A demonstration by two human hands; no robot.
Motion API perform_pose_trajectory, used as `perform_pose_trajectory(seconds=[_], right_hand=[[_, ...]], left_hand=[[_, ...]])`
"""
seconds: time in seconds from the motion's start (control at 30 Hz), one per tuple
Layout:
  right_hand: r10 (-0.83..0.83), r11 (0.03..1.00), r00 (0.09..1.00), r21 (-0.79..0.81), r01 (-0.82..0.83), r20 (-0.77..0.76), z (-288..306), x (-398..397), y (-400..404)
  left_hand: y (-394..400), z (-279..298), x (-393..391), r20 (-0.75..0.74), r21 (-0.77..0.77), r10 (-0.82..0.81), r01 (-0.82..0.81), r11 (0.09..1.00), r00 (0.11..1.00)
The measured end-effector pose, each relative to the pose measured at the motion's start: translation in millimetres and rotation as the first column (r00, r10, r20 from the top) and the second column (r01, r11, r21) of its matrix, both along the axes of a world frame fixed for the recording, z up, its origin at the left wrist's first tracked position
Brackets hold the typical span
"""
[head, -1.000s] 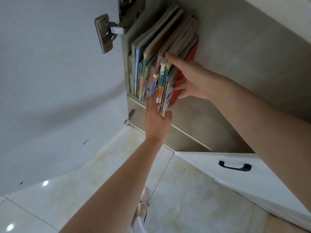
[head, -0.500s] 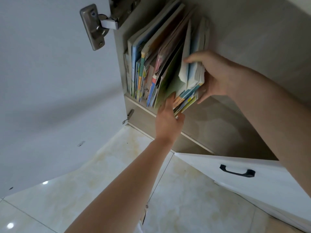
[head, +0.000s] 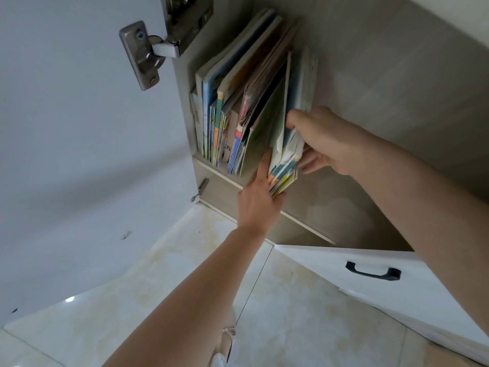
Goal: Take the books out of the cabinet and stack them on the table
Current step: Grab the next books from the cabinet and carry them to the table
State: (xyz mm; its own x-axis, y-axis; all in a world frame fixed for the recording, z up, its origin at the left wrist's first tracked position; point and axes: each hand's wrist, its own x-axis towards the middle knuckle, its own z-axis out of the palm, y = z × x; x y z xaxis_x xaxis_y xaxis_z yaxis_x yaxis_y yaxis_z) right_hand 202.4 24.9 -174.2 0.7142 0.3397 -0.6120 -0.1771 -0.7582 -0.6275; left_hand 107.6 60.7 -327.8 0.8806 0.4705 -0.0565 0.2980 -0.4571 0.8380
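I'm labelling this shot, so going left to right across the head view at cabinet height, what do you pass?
Open cabinet door → metal hinge → standing books → pulled-out bundle of books → right hand → cabinet's inner wall.

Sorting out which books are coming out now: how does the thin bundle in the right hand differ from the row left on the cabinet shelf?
The thin bundle of colourful paperbacks is gripped by the right hand and propped by the left hand; the row of standing paperbacks is untouched. The bundle leans right, its lower end past the shelf edge; the row stands against the cabinet's left wall. Both are thin and colourful.
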Motion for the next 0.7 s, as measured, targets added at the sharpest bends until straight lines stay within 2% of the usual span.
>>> perform_pose_trajectory(seconds=[0.13,0.3,0.43,0.53,0.63,0.7], right_hand=[[0.000,0.997,0.988,0.072,0.011,-0.152,4.1,-30.3,-8.1],[-0.142,0.981,0.980,0.111,0.157,-0.137,-9.9,-54.5,-2.9],[-0.156,0.975,0.980,0.138,0.173,-0.127,-11.9,-54.0,-4.7],[-0.180,0.967,0.970,0.154,0.205,-0.162,-14.2,-52.8,-4.3],[-0.121,0.977,0.984,0.159,0.142,-0.132,-19.2,-53.6,-8.3],[-0.113,0.974,0.983,0.178,0.139,-0.147,-21.7,-50.6,-16.3]], left_hand=[[4.7,-4.5,-37.4,0.076,0.056,0.051,-0.056,0.997,0.996],[12.9,-9.7,-52.7,0.090,-0.103,0.091,-0.081,0.991,0.992],[14.2,-6.7,-48.9,0.053,-0.170,0.000,0.009,0.985,0.999],[13.8,-5.5,-44.1,0.073,-0.152,0.013,-0.001,0.988,0.997],[12.3,-4.6,-42.1,0.095,-0.073,0.110,-0.103,0.992,0.989],[15.4,-7.1,-41.1,0.078,-0.075,0.156,-0.150,0.986,0.985]])
